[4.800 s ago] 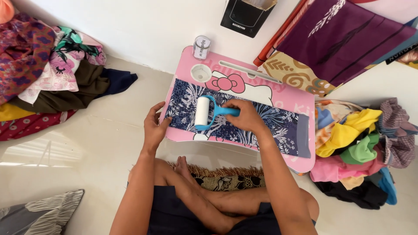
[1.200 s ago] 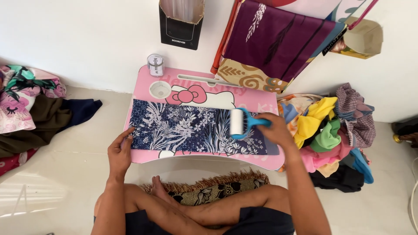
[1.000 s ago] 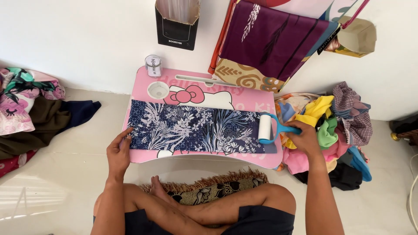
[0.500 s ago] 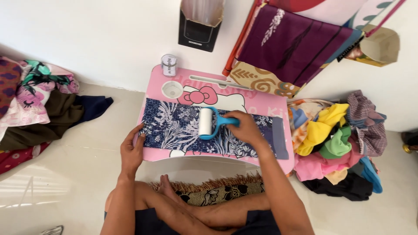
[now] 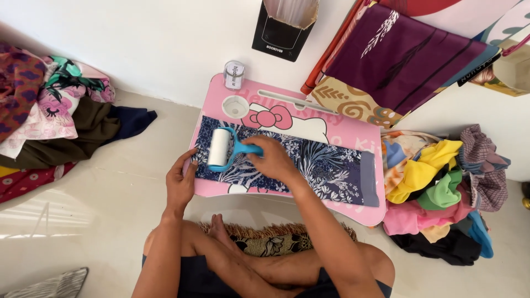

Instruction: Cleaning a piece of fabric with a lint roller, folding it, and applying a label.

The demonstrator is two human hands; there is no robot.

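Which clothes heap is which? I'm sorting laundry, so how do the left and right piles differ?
The left pile is mostly dark brown, navy and floral prints; the right pile holds bright yellow, green and pink solids. The left lies apart from the pink table; the right crowds its end. Both are loose heaps on the floor.

Lint roller handle [image 5: 248,149] under right hand [image 5: 274,161]; purple cloth [image 5: 408,55] cut by top edge.

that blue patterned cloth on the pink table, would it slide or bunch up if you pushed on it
The blue patterned cloth looks thin and floppy, lying flat on the pink lap table, so it would probably wrinkle or creep. That may be why the left hand pins its end while the right hand holds the lint roller on it.
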